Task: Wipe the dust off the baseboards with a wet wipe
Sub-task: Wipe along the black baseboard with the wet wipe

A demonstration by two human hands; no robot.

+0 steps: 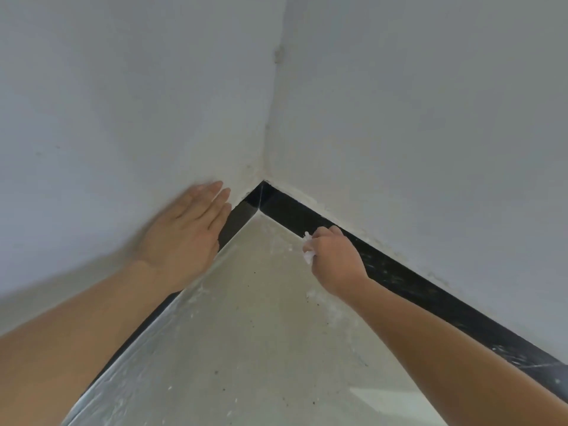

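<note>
Illumination soft and even, daylight-toned; no hard shadows. Left hand [184, 229] smeared by motion blur. Wide-angle bending evident toward frame edges; floor [261, 348] shows faint sheen.

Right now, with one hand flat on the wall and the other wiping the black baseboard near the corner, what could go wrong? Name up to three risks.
1. The wet wipe is bunched small in the right hand, so knuckles may rub the baseboard instead.
2. White smears show further along the baseboard; one pass may only spread them.
3. The left hand lies flat on the pale wall and could leave marks.
</note>
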